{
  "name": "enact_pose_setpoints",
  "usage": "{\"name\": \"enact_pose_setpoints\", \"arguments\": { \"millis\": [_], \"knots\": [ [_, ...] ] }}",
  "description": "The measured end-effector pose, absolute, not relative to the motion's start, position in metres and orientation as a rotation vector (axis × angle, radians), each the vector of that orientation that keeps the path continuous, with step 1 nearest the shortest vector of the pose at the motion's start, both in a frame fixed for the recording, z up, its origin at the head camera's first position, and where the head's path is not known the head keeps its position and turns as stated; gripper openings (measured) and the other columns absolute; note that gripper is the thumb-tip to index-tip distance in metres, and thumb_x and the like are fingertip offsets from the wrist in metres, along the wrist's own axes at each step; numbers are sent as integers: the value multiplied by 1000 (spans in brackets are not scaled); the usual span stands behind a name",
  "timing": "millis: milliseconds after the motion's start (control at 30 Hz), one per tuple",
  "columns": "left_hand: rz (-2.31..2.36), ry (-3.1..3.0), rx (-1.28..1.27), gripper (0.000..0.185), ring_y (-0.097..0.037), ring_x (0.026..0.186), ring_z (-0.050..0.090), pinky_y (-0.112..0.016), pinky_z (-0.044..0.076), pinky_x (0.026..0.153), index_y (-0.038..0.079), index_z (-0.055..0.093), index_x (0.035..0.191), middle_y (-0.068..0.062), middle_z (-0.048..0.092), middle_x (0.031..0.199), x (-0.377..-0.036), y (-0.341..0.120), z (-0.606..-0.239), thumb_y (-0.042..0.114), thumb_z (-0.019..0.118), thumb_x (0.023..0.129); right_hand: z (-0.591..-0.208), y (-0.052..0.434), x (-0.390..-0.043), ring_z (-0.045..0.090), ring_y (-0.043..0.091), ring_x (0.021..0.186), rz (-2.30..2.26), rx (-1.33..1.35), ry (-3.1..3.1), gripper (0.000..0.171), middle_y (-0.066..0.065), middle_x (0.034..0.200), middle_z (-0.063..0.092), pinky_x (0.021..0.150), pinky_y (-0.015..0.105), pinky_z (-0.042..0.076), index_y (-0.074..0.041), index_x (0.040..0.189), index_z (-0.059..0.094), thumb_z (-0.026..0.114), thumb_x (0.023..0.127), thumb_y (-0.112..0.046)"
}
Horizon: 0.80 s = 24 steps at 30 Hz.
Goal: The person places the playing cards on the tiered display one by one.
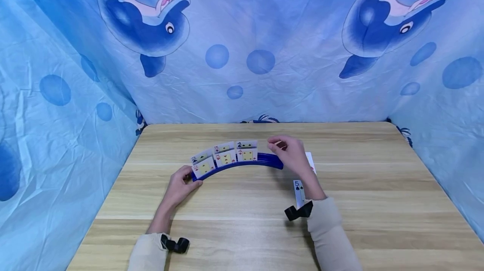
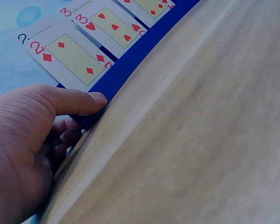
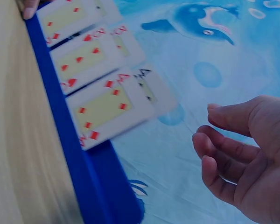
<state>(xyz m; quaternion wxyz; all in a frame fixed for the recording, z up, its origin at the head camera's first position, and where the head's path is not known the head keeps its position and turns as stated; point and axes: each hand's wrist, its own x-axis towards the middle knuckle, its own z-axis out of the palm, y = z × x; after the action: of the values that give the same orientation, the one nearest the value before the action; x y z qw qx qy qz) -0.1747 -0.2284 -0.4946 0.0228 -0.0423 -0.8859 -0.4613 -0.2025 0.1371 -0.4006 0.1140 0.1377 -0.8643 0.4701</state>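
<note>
A curved blue card holder [image 1: 270,161] stands on the table with playing cards in two rows. Its front row shows a two of diamonds [image 2: 71,58], a three of hearts [image 2: 113,29] and a four of diamonds [image 1: 247,155]. Behind the front four rises a black four [image 1: 246,144]. My left hand [image 1: 179,187] grips the holder's left end, thumb in front and other fingers partly hidden. Beyond the holder's bare right end, my right hand [image 3: 252,158] hovers with loosely bent fingers and nothing between them.
A five of spades [image 1: 298,191] lies on the wooden table [image 1: 234,216], partly covered by the right wrist's black camera [image 1: 298,211]. Another card [image 1: 310,161] shows from behind the right hand. Blue dolphin-print cloth [image 1: 242,19] hangs at the back and sides.
</note>
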Motion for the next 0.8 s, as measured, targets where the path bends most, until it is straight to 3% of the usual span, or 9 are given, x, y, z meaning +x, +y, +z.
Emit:
{"name": "enact_pose_setpoints", "arguments": {
  "millis": [500, 800],
  "knots": [
    [-1414, -2748, -151, 42, -31, 109, 65, -19, 50, 86, -3, 66, 121, -20, 65, 123, -175, -230, -495, 5, 79, 82, -408, 190, -202, 72, 27, 90, 1283, 299, -2577, 20, 15, 108, 75, 75, 23, 54, -5, 111, 73, 69, 94, -14],
    [-1434, -2748, -133, 42, -32, 110, 64, -17, 49, 87, -3, 66, 121, -20, 65, 123, -176, -230, -497, 4, 79, 82, -415, 215, -200, 70, 30, 93, 1201, 201, -2642, 21, 17, 109, 74, 76, 26, 52, -4, 113, 72, 68, 95, -14]
  ]
}}
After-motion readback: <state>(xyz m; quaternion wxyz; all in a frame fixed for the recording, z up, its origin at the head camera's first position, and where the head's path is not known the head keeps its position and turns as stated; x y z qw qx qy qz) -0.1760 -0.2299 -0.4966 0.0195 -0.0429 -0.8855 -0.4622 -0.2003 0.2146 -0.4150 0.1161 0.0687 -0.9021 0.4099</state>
